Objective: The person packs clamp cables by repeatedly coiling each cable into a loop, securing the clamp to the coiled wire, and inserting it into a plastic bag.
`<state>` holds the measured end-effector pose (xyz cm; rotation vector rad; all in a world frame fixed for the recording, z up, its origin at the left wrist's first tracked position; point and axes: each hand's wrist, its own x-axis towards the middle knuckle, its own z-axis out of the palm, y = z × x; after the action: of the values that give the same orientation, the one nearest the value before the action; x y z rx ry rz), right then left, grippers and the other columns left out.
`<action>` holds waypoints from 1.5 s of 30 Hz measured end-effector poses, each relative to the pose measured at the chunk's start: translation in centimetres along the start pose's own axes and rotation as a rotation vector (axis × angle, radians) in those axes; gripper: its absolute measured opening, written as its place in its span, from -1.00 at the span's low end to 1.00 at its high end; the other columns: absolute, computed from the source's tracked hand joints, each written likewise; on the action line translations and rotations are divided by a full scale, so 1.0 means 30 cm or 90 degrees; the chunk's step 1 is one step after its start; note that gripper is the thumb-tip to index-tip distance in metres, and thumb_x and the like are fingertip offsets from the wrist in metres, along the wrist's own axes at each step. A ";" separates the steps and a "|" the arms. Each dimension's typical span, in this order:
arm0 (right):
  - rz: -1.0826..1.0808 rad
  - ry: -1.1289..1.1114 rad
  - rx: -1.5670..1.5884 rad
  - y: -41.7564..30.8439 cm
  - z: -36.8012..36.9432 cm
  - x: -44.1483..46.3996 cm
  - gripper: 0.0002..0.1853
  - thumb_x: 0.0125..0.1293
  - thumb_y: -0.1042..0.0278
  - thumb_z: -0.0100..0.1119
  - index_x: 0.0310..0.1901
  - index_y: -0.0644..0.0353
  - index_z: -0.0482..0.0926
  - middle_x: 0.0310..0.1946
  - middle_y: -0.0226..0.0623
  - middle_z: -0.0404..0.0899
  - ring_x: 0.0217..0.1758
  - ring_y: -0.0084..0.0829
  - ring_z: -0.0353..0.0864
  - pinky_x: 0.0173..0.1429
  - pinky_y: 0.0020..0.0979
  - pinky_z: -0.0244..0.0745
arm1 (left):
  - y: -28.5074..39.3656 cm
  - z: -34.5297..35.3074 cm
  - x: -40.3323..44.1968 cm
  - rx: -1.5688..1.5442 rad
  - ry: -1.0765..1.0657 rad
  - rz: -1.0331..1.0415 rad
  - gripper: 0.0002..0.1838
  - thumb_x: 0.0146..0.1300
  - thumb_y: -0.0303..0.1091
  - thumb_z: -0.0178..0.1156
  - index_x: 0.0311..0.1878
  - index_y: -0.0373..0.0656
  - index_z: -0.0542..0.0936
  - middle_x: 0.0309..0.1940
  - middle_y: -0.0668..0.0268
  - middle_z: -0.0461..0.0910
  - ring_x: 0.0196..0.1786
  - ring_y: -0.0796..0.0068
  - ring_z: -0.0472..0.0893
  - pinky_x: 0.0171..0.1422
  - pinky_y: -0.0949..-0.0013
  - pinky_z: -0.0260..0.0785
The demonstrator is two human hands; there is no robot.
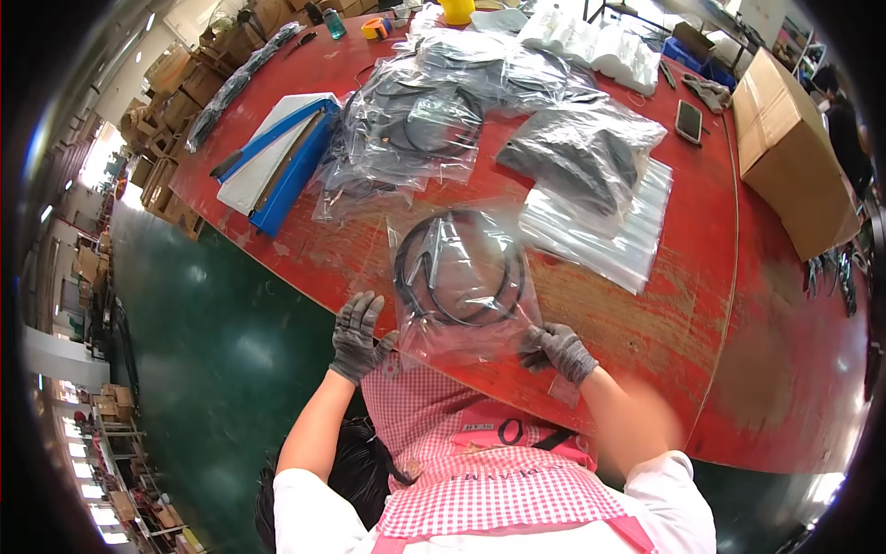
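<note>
A clear plastic bag (466, 346) with a coiled black cable (400, 268) inside lies flat near the front edge of the red table. Beside the bag's lower left corner is my left hand (358, 339), in a grey glove, its fingers stretched out and the thumb apart, close to the plastic. My gloved right hand (559, 351) pinches the bag's lower right edge between thumb and fingers. Just beyond, to the right, a stack of flat clear bags (604, 235) lies partly under a bag with dark contents (586, 162).
Several bagged cables (415, 120) are piled toward the back. A blue-and-white paper trimmer (277, 166) stands on the left. On the right are a phone (688, 122) and a cardboard box (789, 152). The red table's (637, 360) front edge runs diagonally before me.
</note>
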<state>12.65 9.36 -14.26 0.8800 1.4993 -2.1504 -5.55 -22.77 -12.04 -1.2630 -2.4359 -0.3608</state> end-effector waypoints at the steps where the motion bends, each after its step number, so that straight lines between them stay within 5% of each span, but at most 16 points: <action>1: 0.004 0.014 -0.008 0.005 0.003 0.002 -0.61 0.33 0.07 -0.05 -0.15 0.31 0.45 -0.33 -0.15 0.59 -0.39 -0.33 0.63 -0.37 -0.38 0.59 | -0.036 0.020 0.011 0.010 -0.021 0.015 -0.28 0.06 0.05 0.17 0.25 -0.09 0.27 0.25 0.16 0.23 0.31 0.12 0.20 0.36 0.08 0.02; 6: 0.025 0.137 -0.013 -0.023 0.067 -0.033 -0.66 0.31 0.08 -0.03 -0.18 0.24 0.47 -0.37 -0.24 0.58 -0.41 -0.35 0.62 -0.40 -0.42 0.55 | -0.223 0.085 0.057 -0.016 -0.067 0.059 -0.23 0.04 0.10 0.16 0.27 -0.08 0.24 0.30 0.12 0.13 0.37 0.09 0.07 0.42 0.00 -0.14; 11: 0.051 0.261 -0.095 -0.085 0.133 -0.040 -0.63 0.20 0.02 0.14 -0.29 0.23 0.52 -0.47 -0.32 0.56 -0.50 -0.47 0.59 -0.49 -0.50 0.50 | -0.317 0.113 0.072 -0.188 -0.048 0.161 -0.28 0.04 0.09 0.17 0.23 -0.10 0.30 0.21 0.11 0.29 0.28 0.06 0.25 0.35 0.02 0.04; 16: 0.008 0.294 -0.272 -0.022 0.103 0.018 -0.69 0.18 0.11 0.18 -0.32 0.24 0.54 -0.49 -0.33 0.56 -0.56 -0.50 0.55 -0.62 -0.51 0.42 | -0.347 0.126 0.077 -0.276 -0.040 0.103 -0.37 0.04 0.02 0.17 0.14 -0.13 0.37 0.06 0.14 0.43 0.17 0.13 0.38 0.30 0.04 0.12; 22: 0.092 0.374 -0.252 -0.069 0.144 0.032 -0.74 0.15 0.21 0.23 -0.31 0.27 0.54 -0.47 -0.32 0.57 -0.57 -0.45 0.56 -0.66 -0.48 0.47 | -0.344 0.134 0.088 -0.304 -0.081 0.062 -0.53 0.05 -0.05 0.15 -0.04 -0.16 0.49 -0.05 0.15 0.48 0.09 0.16 0.43 0.27 0.01 0.16; 28: 0.153 0.449 -0.026 -0.044 0.137 0.050 -0.75 0.13 0.27 0.24 -0.29 0.29 0.53 -0.48 -0.29 0.57 -0.59 -0.38 0.58 -0.64 -0.41 0.53 | -0.334 0.168 0.061 -0.292 -0.111 0.061 -0.53 0.14 -0.02 0.00 -0.03 -0.19 0.48 -0.04 0.12 0.45 0.11 0.12 0.39 0.30 -0.05 0.05; 32: 0.271 0.549 -0.138 -0.100 0.186 0.101 -0.75 0.17 0.22 0.20 -0.31 0.26 0.53 -0.52 -0.27 0.55 -0.63 -0.39 0.56 -0.61 -0.39 0.54 | -0.314 0.207 0.030 -0.311 -0.092 0.060 -0.56 0.14 -0.04 0.01 -0.04 -0.15 0.49 0.00 0.14 0.44 0.13 0.12 0.39 0.30 -0.02 0.07; 34: 0.186 0.565 -0.275 -0.163 0.211 0.151 -0.74 0.19 0.14 0.13 -0.36 0.20 0.52 -0.60 -0.28 0.52 -0.68 -0.45 0.50 -0.69 -0.42 0.43 | -0.383 0.153 0.044 -0.310 -0.060 0.071 -0.58 0.14 -0.06 0.02 -0.05 -0.15 0.49 0.02 0.14 0.44 0.14 0.12 0.38 0.30 0.02 0.08; 36: 0.108 0.537 -0.217 -0.185 0.180 0.135 -0.76 0.20 0.13 0.08 -0.40 0.14 0.51 -0.69 -0.34 0.45 -0.77 -0.49 0.39 -0.75 -0.46 0.26 | -0.442 0.024 0.017 -0.458 -0.195 -0.039 -0.61 0.12 -0.10 0.09 -0.08 -0.16 0.51 0.00 0.15 0.46 0.12 0.16 0.40 0.26 0.14 0.17; 38: -0.074 0.621 -0.078 -0.404 0.429 0.136 -0.82 0.17 0.20 0.07 -0.39 0.13 0.51 -0.75 -0.43 0.38 -0.81 -0.54 0.29 -0.76 -0.51 0.14 | -0.593 -0.119 -0.053 -0.475 -0.218 -0.112 -0.67 0.10 -0.16 0.11 -0.14 -0.14 0.56 -0.18 0.19 0.57 -0.09 0.22 0.55 0.06 0.23 0.36; 41: -0.412 0.498 -0.116 -0.534 0.509 0.199 -0.87 0.17 0.27 0.09 -0.41 0.12 0.49 -0.74 -0.50 0.36 -0.77 -0.62 0.29 -0.69 -0.60 0.17 | -0.839 -0.276 -0.182 -0.530 -0.346 -0.417 -0.67 0.12 -0.10 0.11 -0.15 -0.10 0.58 -0.22 0.18 0.60 -0.13 0.22 0.58 0.01 0.26 0.39; 42: -0.480 0.501 -0.189 -0.739 0.768 0.157 -0.88 0.17 0.29 0.11 -0.42 0.12 0.48 -0.73 -0.52 0.36 -0.75 -0.65 0.29 -0.68 -0.63 0.17 | -0.898 -0.311 -0.222 -0.536 -0.388 -0.556 -0.66 0.13 -0.08 0.11 -0.14 -0.09 0.58 -0.23 0.17 0.60 -0.13 0.22 0.58 0.00 0.27 0.40; 44: -0.387 0.330 -0.004 -0.936 1.015 0.169 -0.89 0.17 0.30 0.14 -0.39 0.12 0.50 -0.67 -0.55 0.39 -0.71 -0.68 0.30 -0.65 -0.64 0.19 | -0.992 -0.392 -0.258 -0.472 -0.343 -0.575 -0.65 0.15 -0.04 0.11 -0.13 -0.07 0.58 -0.21 0.18 0.60 -0.10 0.25 0.58 0.01 0.28 0.39; 45: -0.357 0.254 -0.073 -0.991 1.119 0.165 -0.87 0.14 0.29 0.19 -0.38 0.13 0.51 -0.63 -0.55 0.41 -0.68 -0.69 0.33 -0.64 -0.63 0.21 | -1.021 -0.382 -0.282 -0.492 -0.324 -0.600 -0.66 0.19 -0.06 0.11 -0.12 -0.10 0.57 -0.19 0.25 0.61 -0.10 0.35 0.58 -0.01 0.33 0.41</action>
<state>-18.73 -10.87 11.07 0.9746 2.2702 -2.3111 -23.94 -50.69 -7.13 -0.2806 -3.3733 -1.4886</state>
